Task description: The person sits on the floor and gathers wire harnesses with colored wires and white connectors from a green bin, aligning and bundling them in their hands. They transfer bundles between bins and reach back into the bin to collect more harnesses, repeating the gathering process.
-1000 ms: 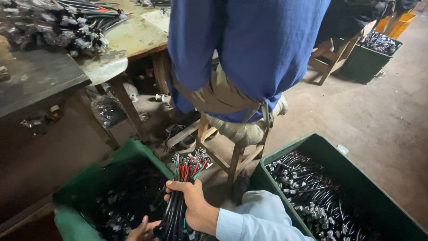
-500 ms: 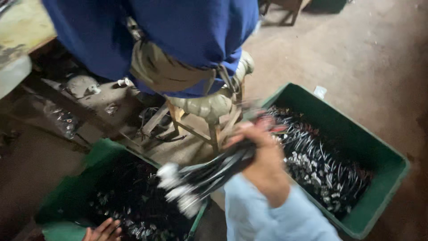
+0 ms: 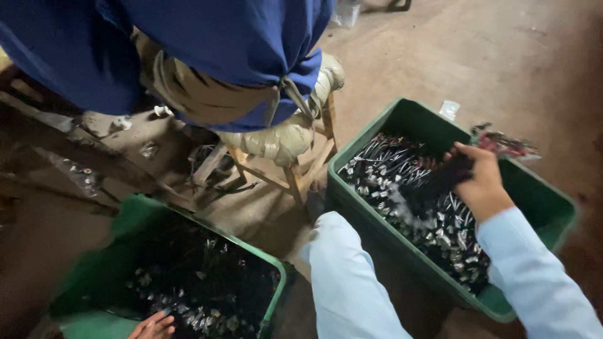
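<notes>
- Head view, only one on file.
- Right hand (image 3: 480, 182): closed round a bundle of black cables (image 3: 440, 183), red wire ends (image 3: 505, 144) sticking out past the fist. Bundle blurred; detail n/a.
- Bundle position: held over the right green crate (image 3: 408, 116), above its far half, just above the contents. Contact w/ contents cannot be told.
- Right crate contents: loose black cables w/ silver connectors (image 3: 402, 169), piled across most of the crate.
- Left hand (image 3: 152, 326): only fingertips in shot at the bottom edge, resting on or just over the cables in the left green crate (image 3: 135, 210). Grip cannot be told; rest of hand out of frame.
- Left crate: dark cable heap w/ silver ends (image 3: 195, 295), dimly lit.
- Light blue sleeve on right arm (image 3: 534, 276); light blue trouser knee (image 3: 348, 282) between the two crates.
- Second person (image 3: 207, 44), blue top, tan trousers, seated on a wooden stool (image 3: 286, 166) w/ padded seat, just behind both crates. That person's hands not in shot.
- Floor (image 3: 490, 56): bare concrete, dusty; small clear packet (image 3: 449, 110) lying just beside the right crate's far corner.
</notes>
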`<state>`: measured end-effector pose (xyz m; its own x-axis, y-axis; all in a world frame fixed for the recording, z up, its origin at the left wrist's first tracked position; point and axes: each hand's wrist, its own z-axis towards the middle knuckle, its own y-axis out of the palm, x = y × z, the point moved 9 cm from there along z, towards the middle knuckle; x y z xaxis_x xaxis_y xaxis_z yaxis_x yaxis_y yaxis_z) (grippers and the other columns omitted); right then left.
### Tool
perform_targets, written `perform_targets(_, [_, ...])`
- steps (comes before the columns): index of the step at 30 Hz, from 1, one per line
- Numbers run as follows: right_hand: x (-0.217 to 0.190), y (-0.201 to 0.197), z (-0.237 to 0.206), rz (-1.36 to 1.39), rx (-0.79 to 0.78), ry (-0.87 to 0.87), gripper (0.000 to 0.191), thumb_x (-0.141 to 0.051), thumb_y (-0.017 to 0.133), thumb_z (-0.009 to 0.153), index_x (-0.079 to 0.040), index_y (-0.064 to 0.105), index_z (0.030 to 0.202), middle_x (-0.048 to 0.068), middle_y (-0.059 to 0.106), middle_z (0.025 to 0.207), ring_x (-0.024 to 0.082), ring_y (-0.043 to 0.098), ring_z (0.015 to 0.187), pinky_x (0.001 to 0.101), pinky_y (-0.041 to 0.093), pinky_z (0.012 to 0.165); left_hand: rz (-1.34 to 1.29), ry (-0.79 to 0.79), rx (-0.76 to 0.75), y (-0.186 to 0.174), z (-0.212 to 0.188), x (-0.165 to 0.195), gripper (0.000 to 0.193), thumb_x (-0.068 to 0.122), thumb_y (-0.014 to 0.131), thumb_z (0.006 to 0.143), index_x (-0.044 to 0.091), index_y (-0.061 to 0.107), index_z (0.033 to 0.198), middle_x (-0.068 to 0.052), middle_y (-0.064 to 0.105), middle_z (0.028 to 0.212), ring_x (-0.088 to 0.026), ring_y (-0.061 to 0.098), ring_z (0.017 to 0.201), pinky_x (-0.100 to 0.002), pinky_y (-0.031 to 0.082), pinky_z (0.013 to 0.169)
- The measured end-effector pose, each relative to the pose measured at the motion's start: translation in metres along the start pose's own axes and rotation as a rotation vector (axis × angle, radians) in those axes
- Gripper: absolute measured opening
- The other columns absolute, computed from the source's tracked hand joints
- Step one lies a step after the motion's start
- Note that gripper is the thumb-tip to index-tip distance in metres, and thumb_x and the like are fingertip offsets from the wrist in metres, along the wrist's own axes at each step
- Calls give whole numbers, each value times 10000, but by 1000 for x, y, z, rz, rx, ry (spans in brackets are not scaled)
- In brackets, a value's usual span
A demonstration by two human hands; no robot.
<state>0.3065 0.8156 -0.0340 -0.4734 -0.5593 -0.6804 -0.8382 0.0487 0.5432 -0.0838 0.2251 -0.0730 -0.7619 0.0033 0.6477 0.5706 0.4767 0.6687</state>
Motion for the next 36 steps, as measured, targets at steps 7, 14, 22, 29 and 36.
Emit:
perform_targets(7, [41, 11, 26, -404, 373, 37, 175, -314, 770, 904, -170, 682, 946, -25, 635, 895, 204, 509, 836, 391, 448, 791, 515, 228, 506, -19, -55, 18, 500, 223, 514, 1030, -33, 441, 1453, -320, 669, 1271, -473, 711, 983, -598, 581, 852])
perform_targets(14, [107, 119, -85, -765, -245, -54, 194, -304, 573, 964, -157, 700, 956, 42, 674, 849, 178, 640, 762, 332, 388, 582, 542, 470, 795, -15, -152, 49, 245, 70, 611, 971, -72, 675, 1160, -183, 678, 1245, -282, 689, 1132, -446, 589, 976])
perform_targets(22, [227, 332, -354, -1368, -1204, -858, 283, -331, 691, 827, -193, 680, 1074, 21, 692, 930, 198, 675, 887, 381, 471, 761, 1006, 727, 963, -3, -247, 108, 192, 120, 651, 1000, 7, 695, 1149, -69, 750, 913, -108, 701, 777, -252, 542, 679])
perform_targets(29, [401, 360, -442, -2014, -1707, -1651, 493, -373, 760, 722, -234, 638, 1179, -19, 690, 1034, 178, 669, 1045, 395, 488, 930, 996, 808, 953, -15, -310, 133, 199, 112, 641, 1001, -1, 671, 1162, -87, 771, 957, -117, 718, 783, -253, 561, 731])
perform_targets(36, [603, 363, -406, -2298, -2131, -1264, 390, -289, 743, 835, -152, 594, 1169, 45, 663, 1140, 259, 627, 1142, 424, 477, 978, 1013, 760, 931, -37, -333, 140, 204, 141, 627, 1024, 2, 673, 1166, -84, 767, 922, -145, 711, 823, -273, 560, 781])
